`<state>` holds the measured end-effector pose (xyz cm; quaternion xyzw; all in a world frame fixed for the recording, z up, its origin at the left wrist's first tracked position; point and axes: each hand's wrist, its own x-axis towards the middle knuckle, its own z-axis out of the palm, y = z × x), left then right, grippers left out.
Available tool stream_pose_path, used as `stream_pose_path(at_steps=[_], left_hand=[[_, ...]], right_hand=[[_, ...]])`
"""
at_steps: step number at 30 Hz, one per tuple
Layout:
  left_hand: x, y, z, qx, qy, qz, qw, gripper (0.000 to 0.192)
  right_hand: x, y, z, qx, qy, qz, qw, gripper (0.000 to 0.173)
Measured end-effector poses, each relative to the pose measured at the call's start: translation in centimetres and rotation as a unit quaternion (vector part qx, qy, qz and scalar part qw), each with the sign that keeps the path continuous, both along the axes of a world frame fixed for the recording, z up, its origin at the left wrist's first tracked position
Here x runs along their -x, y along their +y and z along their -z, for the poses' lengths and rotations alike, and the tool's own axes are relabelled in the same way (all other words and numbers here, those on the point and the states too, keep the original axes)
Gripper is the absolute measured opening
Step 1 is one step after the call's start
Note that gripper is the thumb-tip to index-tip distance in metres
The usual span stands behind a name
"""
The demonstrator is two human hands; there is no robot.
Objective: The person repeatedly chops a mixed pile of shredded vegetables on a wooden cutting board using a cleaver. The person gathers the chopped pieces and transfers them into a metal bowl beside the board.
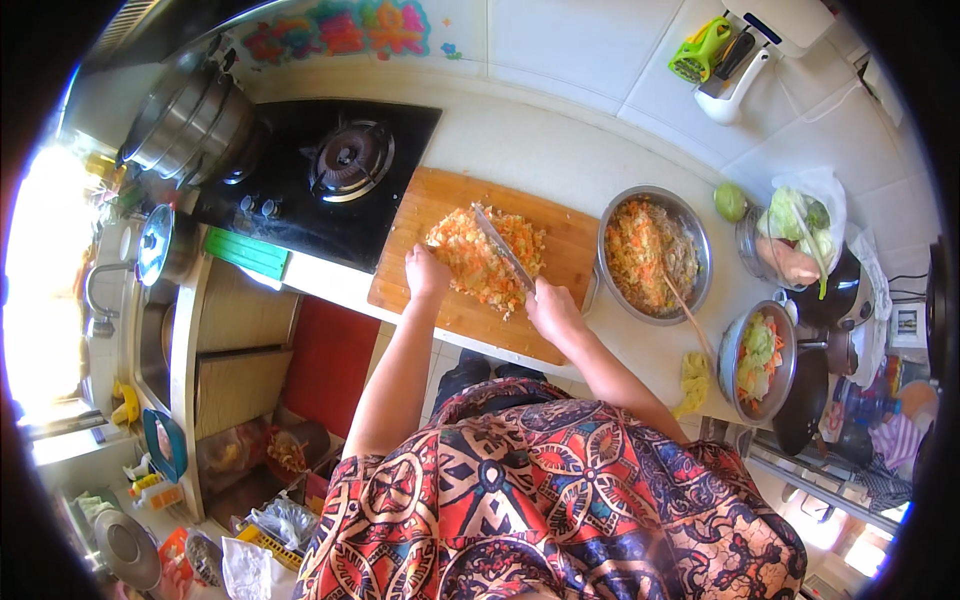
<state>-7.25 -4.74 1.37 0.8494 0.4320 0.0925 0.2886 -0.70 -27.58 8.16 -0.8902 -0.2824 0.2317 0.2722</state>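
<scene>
My right hand [553, 309] grips the handle of a kitchen knife [504, 246]. Its blade slants away to the upper left across a spread of finely chopped vegetables [469, 259], orange and pale in colour. They lie on a wooden cutting board [405, 289] at the counter's front edge. At the pile's left side is my left hand [427, 271], its fingers bent close to the pieces; whether they pinch anything is hidden. To the board's right stands a steel bowl [705, 281] of chopped mixture [637, 244], with a wooden utensil [686, 311] leaning out of it.
A gas stove [300, 217] with a stacked steamer pot [187, 120] borders the board on the left. Rightward are a second bowl [727, 360] of larger vegetable pieces, a yellow-green cloth [694, 379], a round green vegetable [729, 201] and a dark pan [801, 405]. Graters [701, 52] hang on the wall.
</scene>
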Motion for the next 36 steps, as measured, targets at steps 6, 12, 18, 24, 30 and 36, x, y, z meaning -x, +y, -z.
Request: stream_pose_path(at_steps=[6,12,18,24,30,36], left_hand=[[-0.4,-4.8,-2.7,-0.021,-0.092,0.04,0.995,0.028],[0.3,-6.3,-4.7,0.052,-0.148,0.068,0.985,0.032],[2.9,-2.1,-1.8,-0.077,-0.107,0.02,0.991,0.034],[1.8,3.3,0.4,-0.071,-0.016,-0.057,0.996,0.044],[0.9,4.0,-0.1,-0.088,0.005,-0.08,0.993,0.055],[0.5,4.2,0.1,-0.088,0.049,-0.045,0.994,0.049]], right_hand=[[0.4,0.4,-0.3,0.017,0.018,-0.033,0.999,0.019],[0.6,0.3,-0.2,-0.016,0.02,-0.011,1.0,0.015],[-0.2,-1.9,-1.8,-0.054,0.037,-0.013,0.998,0.018],[-1.1,-4.6,-1.1,0.012,-0.036,0.161,0.986,0.017],[-1.2,-3.9,1.0,0.05,-0.09,0.239,0.965,0.019],[-3.6,0.1,1.5,0.026,-0.062,0.161,0.985,0.016]])
